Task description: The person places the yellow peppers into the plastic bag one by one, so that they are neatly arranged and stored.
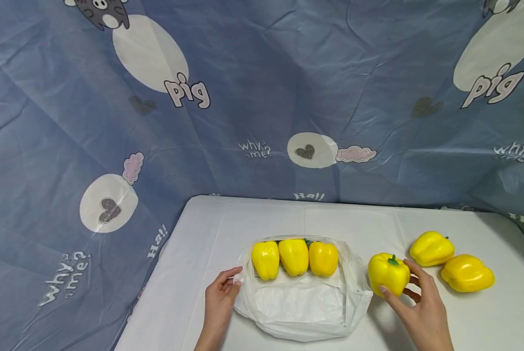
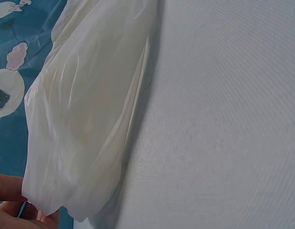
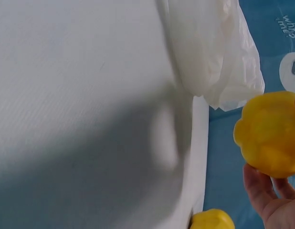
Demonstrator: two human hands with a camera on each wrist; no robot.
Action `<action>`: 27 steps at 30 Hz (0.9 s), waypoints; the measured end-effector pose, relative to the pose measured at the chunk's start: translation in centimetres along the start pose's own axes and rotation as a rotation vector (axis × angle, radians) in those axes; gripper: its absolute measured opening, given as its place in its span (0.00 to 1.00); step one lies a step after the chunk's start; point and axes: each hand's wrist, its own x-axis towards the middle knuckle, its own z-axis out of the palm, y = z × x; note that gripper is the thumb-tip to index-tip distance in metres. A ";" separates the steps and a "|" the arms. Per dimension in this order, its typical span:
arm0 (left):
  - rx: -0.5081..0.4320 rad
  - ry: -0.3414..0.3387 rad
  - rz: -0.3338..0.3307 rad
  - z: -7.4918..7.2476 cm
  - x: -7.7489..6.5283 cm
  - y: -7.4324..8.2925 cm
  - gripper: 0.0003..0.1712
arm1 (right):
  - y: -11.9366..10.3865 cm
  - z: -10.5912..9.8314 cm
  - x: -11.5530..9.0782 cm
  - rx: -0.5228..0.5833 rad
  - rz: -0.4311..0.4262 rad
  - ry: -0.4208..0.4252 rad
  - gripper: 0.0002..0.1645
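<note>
A white plastic bag (image 1: 301,304) lies open on the table, with three yellow bell peppers (image 1: 294,257) in a row along its far side. My left hand (image 1: 220,297) pinches the bag's left rim between thumb and fingers; the left wrist view shows the same hand (image 2: 18,207) at the thin bag wall (image 2: 90,124). Just right of the bag, my right hand (image 1: 421,302) grips a yellow bell pepper (image 1: 386,275) with a green stem. In the right wrist view, this pepper (image 3: 271,136) is off the table, apart from the bag.
Two more yellow bell peppers, one behind (image 1: 432,248) and one nearer (image 1: 468,274), lie on the white table (image 1: 209,234) to the right of my right hand. A blue printed cloth (image 1: 262,97) hangs behind the table and down its left side.
</note>
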 end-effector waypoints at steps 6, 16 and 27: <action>0.010 0.000 -0.015 0.0 0.0 0.2 0.18 | -0.6 0.1 -0.2 -0.004 -0.006 0.017 0.49; -0.019 -0.006 -0.001 -0.1 -0.2 0.3 0.18 | -1.1 0.0 -0.4 0.031 -0.067 0.056 0.46; -0.012 0.001 0.000 -0.2 -0.3 0.3 0.18 | -2.3 0.1 -0.8 0.129 -0.130 -0.006 0.49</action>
